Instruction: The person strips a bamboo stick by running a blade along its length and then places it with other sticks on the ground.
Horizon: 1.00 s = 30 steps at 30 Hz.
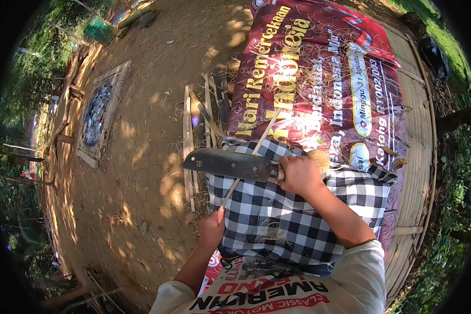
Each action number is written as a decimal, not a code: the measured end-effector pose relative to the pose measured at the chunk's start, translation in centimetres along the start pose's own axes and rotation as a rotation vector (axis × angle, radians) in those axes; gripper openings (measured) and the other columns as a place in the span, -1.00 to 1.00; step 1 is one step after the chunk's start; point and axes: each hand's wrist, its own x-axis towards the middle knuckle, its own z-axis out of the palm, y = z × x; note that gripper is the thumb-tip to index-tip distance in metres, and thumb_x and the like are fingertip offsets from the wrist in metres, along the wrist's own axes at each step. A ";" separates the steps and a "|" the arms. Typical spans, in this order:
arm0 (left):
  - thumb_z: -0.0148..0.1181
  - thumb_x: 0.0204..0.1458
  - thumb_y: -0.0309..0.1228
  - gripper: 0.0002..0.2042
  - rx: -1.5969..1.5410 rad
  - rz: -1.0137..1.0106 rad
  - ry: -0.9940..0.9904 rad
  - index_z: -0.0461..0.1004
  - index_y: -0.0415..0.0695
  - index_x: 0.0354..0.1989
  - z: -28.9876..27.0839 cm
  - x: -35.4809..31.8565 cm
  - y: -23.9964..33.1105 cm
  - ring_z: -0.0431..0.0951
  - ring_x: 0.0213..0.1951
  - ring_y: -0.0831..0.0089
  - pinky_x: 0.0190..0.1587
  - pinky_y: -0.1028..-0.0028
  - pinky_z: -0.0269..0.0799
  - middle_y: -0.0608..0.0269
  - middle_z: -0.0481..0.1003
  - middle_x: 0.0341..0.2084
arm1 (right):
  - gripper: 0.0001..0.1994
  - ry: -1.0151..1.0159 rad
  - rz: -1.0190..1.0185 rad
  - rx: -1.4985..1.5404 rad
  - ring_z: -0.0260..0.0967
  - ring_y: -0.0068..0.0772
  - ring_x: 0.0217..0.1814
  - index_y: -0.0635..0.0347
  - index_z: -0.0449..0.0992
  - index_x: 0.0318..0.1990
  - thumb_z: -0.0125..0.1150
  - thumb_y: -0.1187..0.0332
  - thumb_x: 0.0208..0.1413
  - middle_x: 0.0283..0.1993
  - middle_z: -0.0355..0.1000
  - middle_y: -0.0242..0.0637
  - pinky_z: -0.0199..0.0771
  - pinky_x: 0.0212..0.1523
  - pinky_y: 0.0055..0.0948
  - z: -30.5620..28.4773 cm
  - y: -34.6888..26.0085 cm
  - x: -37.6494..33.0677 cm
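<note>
A broad, dark-bladed machete [227, 164] is in my right hand [300, 175], its wooden handle ending in a round, pale knob. Its blade points left and lies across a thin bamboo strip [267, 131], hiding a short stretch of it. My left hand [212, 228] pinches the near end of that strip, which slants away up and to the right. Beneath both is a black-and-white checkered cloth [298, 220] spread over my lap. Whether the edge bites into the strip cannot be made out.
Before me a dark red printed banner [246, 104], strewn with fine shavings, covers a slatted bamboo platform [418, 131]. Longer bamboo pieces [188, 152] lie along its left side. On the dirt ground at left is a framed ash pit [97, 112]; a green bin [99, 30] is farther off.
</note>
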 end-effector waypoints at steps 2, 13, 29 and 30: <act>0.09 0.15 -0.30 -0.69 -0.022 0.000 0.012 0.41 -0.21 -0.60 0.9 -0.3 -1.1 0.43 -0.65 -0.08 -0.62 0.16 0.27 -0.09 0.34 -0.78 | -0.72 0.036 -0.051 -0.030 0.47 -0.17 -0.42 0.17 0.43 -0.43 0.29 0.27 -0.37 -0.47 0.45 -0.22 0.46 -0.36 -0.30 -0.3 1.1 0.3; 0.03 0.18 -0.21 -0.63 -0.030 -0.052 -0.074 0.41 -0.22 -0.59 -0.1 0.6 -0.4 0.45 -0.62 -0.10 -0.57 0.11 0.31 -0.12 0.38 -0.73 | -0.71 0.184 0.100 -0.318 0.48 -0.11 -0.39 0.17 0.39 -0.45 0.33 0.36 -0.41 -0.47 0.44 -0.16 0.49 -0.32 -0.24 -5.3 12.0 -2.1; -0.08 0.23 -0.05 -0.48 -0.582 -0.355 -0.553 0.31 -0.21 -0.67 -1.4 2.6 -4.7 0.23 -0.72 0.49 -0.64 0.42 0.10 0.34 0.22 -0.81 | -0.79 0.420 0.743 0.085 0.46 0.10 -0.36 0.27 0.52 -0.41 0.29 0.34 -0.22 -0.46 0.48 0.02 0.43 -0.32 -0.14 -12.3 14.5 -11.6; -0.10 0.23 -0.02 -0.48 -0.672 -0.475 -0.674 0.26 -0.13 -0.69 -2.2 3.0 -4.3 0.16 -0.74 0.55 -0.67 0.47 0.03 0.42 0.15 -0.81 | -0.77 0.395 0.700 0.035 0.46 0.09 -0.37 0.25 0.51 -0.39 0.30 0.32 -0.23 -0.45 0.49 -0.01 0.43 -0.32 -0.13 -11.9 13.0 -10.7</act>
